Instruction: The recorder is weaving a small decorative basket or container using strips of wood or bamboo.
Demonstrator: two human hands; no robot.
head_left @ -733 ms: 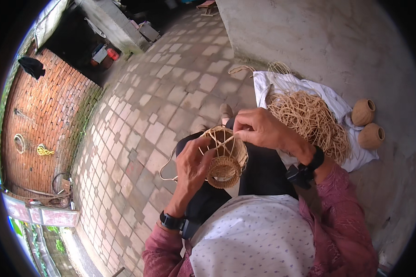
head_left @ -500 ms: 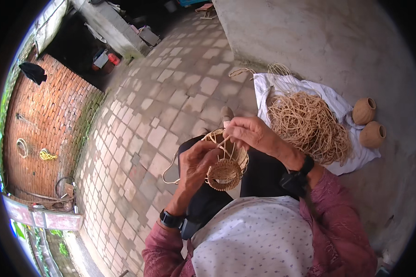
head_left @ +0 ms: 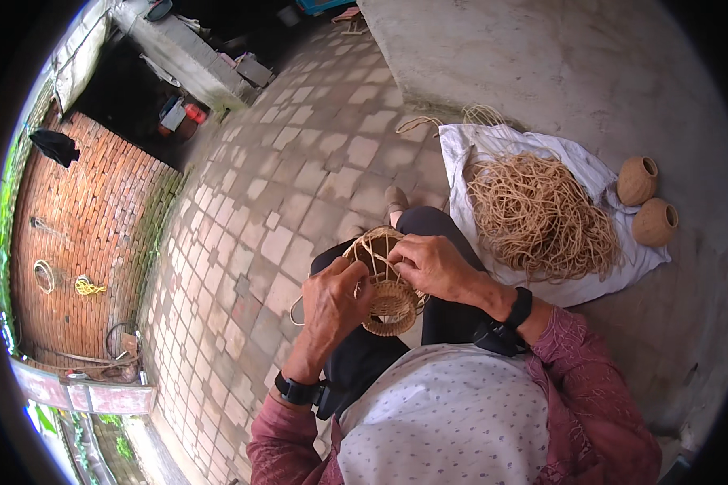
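Observation:
A small tan woven basket (head_left: 390,311), with a ridged round rim and crossing cords above it, rests between my legs over my lap. My left hand (head_left: 336,295) is curled at its left side, fingertips pinched on the cord strands. My right hand (head_left: 429,267) is on the upper right of the basket, with thumb and fingers closed on a cord. The exact strand in each pinch is too small to make out. A loose cord loop (head_left: 298,311) hangs to the left of my left hand.
A big tangled heap of tan cord (head_left: 542,210) lies on a white sack (head_left: 582,287) to the right, beside two round tan woven pots (head_left: 636,182) near the concrete wall (head_left: 542,56). Paved floor (head_left: 291,194) stretches ahead; a brick wall (head_left: 89,226) with hanging coils stands left.
My right hand has moved down, closer to the woven rim, and my left hand has shifted down and left. My right knee now shows higher above the hands.

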